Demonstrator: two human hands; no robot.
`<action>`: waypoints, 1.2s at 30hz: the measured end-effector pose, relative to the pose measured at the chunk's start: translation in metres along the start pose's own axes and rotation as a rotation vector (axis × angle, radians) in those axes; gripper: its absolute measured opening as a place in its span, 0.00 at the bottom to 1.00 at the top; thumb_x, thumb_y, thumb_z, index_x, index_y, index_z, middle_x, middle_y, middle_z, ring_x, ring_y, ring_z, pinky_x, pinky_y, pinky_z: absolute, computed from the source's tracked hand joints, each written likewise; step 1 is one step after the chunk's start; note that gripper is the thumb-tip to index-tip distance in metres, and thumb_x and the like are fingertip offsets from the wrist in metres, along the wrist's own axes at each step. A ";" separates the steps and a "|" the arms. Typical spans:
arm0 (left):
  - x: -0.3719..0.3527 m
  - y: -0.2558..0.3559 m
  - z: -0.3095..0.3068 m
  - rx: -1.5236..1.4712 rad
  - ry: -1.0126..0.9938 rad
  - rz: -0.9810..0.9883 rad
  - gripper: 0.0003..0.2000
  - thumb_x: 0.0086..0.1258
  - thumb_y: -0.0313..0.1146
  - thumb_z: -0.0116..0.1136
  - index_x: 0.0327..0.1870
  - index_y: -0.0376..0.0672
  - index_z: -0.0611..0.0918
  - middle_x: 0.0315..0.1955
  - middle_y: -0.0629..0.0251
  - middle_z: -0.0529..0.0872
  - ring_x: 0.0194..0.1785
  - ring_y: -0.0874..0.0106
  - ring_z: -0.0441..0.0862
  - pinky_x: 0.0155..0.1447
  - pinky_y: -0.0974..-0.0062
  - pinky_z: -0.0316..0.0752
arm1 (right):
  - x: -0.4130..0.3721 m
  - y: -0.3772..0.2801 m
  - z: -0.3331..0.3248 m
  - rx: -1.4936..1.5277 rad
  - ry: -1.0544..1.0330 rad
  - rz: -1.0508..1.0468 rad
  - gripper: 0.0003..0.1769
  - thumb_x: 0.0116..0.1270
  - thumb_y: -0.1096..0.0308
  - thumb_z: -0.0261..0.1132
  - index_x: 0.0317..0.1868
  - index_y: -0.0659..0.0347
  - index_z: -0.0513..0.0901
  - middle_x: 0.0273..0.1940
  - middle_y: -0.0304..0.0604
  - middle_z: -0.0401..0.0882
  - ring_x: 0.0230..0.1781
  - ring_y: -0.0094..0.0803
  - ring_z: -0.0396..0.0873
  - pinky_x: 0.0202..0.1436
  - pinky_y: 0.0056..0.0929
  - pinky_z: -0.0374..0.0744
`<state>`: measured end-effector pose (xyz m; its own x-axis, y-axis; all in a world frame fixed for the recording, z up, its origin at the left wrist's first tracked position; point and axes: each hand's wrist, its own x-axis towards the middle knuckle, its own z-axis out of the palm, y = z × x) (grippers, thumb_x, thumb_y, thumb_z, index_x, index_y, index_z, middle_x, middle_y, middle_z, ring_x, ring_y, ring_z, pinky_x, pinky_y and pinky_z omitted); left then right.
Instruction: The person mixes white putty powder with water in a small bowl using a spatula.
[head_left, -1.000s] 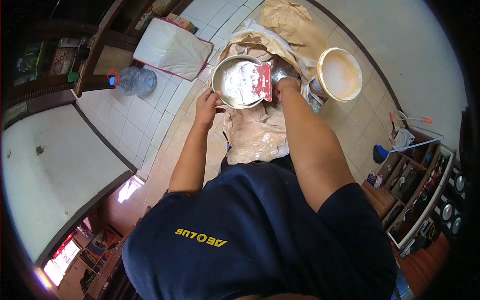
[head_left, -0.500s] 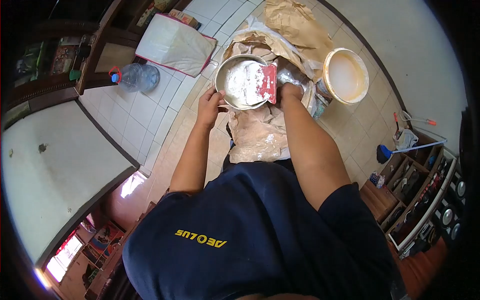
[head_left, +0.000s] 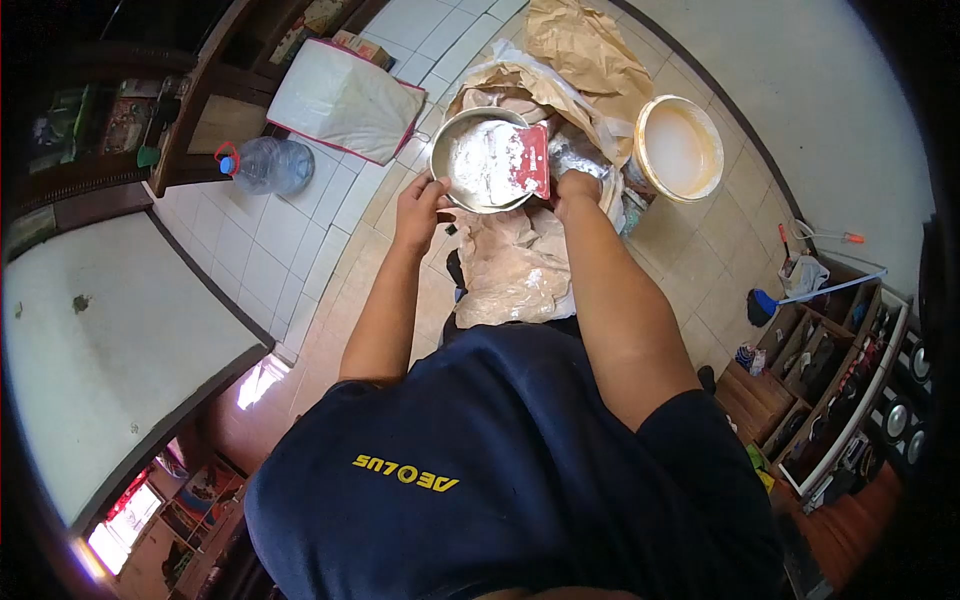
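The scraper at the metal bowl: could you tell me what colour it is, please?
The scraper is red, smeared with white; the head view shows it.

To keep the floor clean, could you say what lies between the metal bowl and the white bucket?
Head view: the crumpled paper sack and its shiny plastic lining lie between metal bowl and white bucket.

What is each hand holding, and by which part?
Left hand grips the metal bowl by its rim; right hand holds the red scraper by its near edge.
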<state>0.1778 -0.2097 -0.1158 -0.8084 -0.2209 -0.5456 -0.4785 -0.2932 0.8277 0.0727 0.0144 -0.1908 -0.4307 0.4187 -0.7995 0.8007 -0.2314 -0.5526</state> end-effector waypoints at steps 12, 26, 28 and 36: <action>0.001 -0.007 -0.009 -0.005 -0.029 -0.007 0.16 0.68 0.40 0.54 0.51 0.42 0.78 0.34 0.72 0.82 0.29 0.81 0.79 0.32 0.79 0.76 | -0.079 -0.033 -0.021 -0.081 -0.168 0.067 0.16 0.65 0.81 0.46 0.52 0.67 0.71 0.46 0.54 0.75 0.38 0.44 0.82 0.35 0.45 0.87; -0.018 -0.001 -0.018 -0.114 -0.008 0.066 0.15 0.68 0.40 0.51 0.50 0.43 0.78 0.34 0.72 0.82 0.28 0.83 0.78 0.30 0.80 0.75 | -0.109 -0.041 -0.063 -0.109 -0.301 0.084 0.17 0.69 0.75 0.46 0.58 0.64 0.67 0.47 0.52 0.75 0.35 0.42 0.83 0.35 0.40 0.88; -0.018 -0.004 -0.024 -0.118 -0.007 0.077 0.15 0.68 0.40 0.51 0.50 0.43 0.78 0.34 0.72 0.82 0.29 0.82 0.78 0.30 0.80 0.75 | -0.114 -0.041 -0.071 -0.121 -0.352 0.056 0.17 0.70 0.74 0.46 0.58 0.65 0.66 0.46 0.52 0.74 0.34 0.41 0.83 0.34 0.39 0.88; -0.017 -0.003 -0.021 -0.066 0.022 0.028 0.15 0.66 0.40 0.55 0.49 0.41 0.78 0.31 0.73 0.80 0.27 0.82 0.76 0.31 0.79 0.77 | -0.144 -0.055 -0.114 -0.223 -0.420 -0.236 0.17 0.75 0.67 0.49 0.58 0.67 0.62 0.41 0.53 0.77 0.30 0.37 0.83 0.30 0.36 0.86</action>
<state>0.2008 -0.2247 -0.1118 -0.8131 -0.2506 -0.5255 -0.4313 -0.3469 0.8328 0.1383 0.0666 -0.0182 -0.7031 0.0389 -0.7100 0.7111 0.0388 -0.7021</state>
